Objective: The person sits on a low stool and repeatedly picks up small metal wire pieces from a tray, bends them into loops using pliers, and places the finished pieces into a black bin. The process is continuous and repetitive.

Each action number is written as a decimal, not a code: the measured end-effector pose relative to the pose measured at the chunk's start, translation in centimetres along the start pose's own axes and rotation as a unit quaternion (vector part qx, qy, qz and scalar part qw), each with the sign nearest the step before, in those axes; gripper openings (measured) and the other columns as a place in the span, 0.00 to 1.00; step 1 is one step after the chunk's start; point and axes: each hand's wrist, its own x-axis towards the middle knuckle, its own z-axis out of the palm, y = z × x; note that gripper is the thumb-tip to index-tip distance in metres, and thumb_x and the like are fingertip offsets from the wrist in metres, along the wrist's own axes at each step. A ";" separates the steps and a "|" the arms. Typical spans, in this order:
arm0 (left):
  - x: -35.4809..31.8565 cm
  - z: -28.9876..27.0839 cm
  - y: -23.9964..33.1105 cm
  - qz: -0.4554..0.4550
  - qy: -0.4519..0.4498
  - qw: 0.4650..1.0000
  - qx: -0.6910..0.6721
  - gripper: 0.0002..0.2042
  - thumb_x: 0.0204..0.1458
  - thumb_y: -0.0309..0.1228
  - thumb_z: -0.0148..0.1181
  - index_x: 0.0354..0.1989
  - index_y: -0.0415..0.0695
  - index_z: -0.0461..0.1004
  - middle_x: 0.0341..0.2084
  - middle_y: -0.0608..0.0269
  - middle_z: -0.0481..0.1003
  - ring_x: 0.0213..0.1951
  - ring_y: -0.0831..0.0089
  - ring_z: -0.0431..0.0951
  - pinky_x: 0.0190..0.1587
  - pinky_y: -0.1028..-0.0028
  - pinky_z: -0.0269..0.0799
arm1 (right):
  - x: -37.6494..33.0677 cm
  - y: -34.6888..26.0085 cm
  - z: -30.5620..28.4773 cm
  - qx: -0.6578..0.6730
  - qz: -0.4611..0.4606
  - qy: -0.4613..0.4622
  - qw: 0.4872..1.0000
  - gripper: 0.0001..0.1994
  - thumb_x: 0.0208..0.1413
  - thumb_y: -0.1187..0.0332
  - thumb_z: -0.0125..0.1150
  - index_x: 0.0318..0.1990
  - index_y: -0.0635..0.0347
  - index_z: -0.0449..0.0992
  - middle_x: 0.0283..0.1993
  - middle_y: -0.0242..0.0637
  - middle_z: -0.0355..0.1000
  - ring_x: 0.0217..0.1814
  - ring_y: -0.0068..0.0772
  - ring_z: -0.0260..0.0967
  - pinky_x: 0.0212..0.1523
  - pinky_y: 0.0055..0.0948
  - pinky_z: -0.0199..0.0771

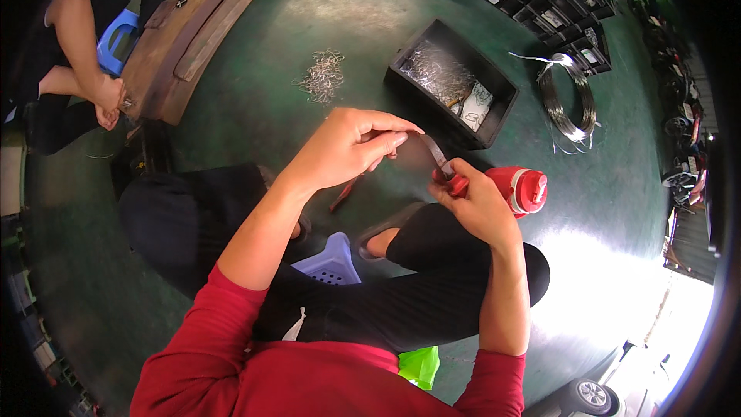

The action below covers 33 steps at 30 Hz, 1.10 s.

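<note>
Pinching a metal strip (434, 150) by its upper-left end, left hand (347, 147), right hand (475, 201) gripping red-handled pliers (450, 179) at its lower-right end, strip running diagonally, open green floor (255, 131) around, black parts bin (451, 83) just beyond.

- Red handles are seen on the pliers (451, 180).
- The bottle (519, 189) is coloured red, with a white cap.
- The floor (255, 120) is painted dark green.
- The crate (452, 83) is black.
- The stool (330, 262) is pale lilac.

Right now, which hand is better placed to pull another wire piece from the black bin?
Left, probably. The left hand only pinches the wire's free end and sits about as near the black bin, while the right hand is wrapped around the red-handled pliers.
</note>
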 end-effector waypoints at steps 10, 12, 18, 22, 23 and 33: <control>-0.2 0.4 -0.2 0.083 0.031 0.996 0.022 0.10 0.59 0.22 0.53 0.45 0.40 0.80 0.23 0.74 0.69 0.23 0.88 0.63 0.25 0.82 0.57 | -0.1 -0.9 -0.1 0.029 0.036 -0.062 0.997 0.14 0.57 0.62 0.65 0.44 0.62 0.73 0.29 0.27 0.70 0.24 0.15 0.62 0.25 0.21 0.62; -0.2 0.5 -0.2 0.093 0.034 0.995 0.024 0.10 0.60 0.22 0.53 0.45 0.40 0.80 0.22 0.74 0.69 0.23 0.88 0.63 0.24 0.82 0.56 | 0.0 -1.0 0.1 0.052 0.029 -0.068 0.996 0.14 0.57 0.62 0.65 0.44 0.61 0.73 0.28 0.26 0.69 0.22 0.13 0.59 0.22 0.20 0.58; -0.2 -0.1 0.1 -0.008 -0.022 0.998 -0.054 0.11 0.62 0.24 0.51 0.48 0.39 0.78 0.19 0.74 0.66 0.21 0.88 0.59 0.23 0.83 0.53 | 0.0 -0.3 0.3 0.039 0.007 -0.058 0.998 0.13 0.58 0.63 0.65 0.43 0.62 0.73 0.29 0.26 0.69 0.25 0.14 0.61 0.25 0.20 0.61; -0.1 -0.2 0.1 -0.020 -0.037 0.996 -0.081 0.11 0.63 0.25 0.50 0.48 0.39 0.78 0.19 0.74 0.66 0.20 0.89 0.58 0.23 0.83 0.53 | 0.2 0.0 0.6 0.037 -0.030 -0.042 0.998 0.13 0.58 0.63 0.65 0.43 0.62 0.73 0.29 0.26 0.69 0.26 0.14 0.61 0.26 0.20 0.62; -0.1 -0.2 0.1 -0.023 -0.039 0.995 -0.088 0.11 0.63 0.25 0.49 0.48 0.39 0.78 0.19 0.74 0.66 0.20 0.89 0.58 0.23 0.83 0.53 | 0.1 -0.1 0.6 0.040 -0.032 -0.042 0.998 0.13 0.58 0.63 0.65 0.43 0.62 0.73 0.29 0.26 0.69 0.25 0.14 0.61 0.26 0.20 0.61; 0.0 -0.3 -0.1 -0.018 -0.048 0.995 -0.085 0.11 0.63 0.24 0.49 0.48 0.39 0.78 0.19 0.74 0.65 0.20 0.88 0.57 0.23 0.83 0.53 | 0.1 -0.6 0.4 0.063 0.019 -0.069 0.995 0.12 0.58 0.64 0.65 0.43 0.60 0.73 0.25 0.24 0.66 0.21 0.12 0.58 0.21 0.19 0.57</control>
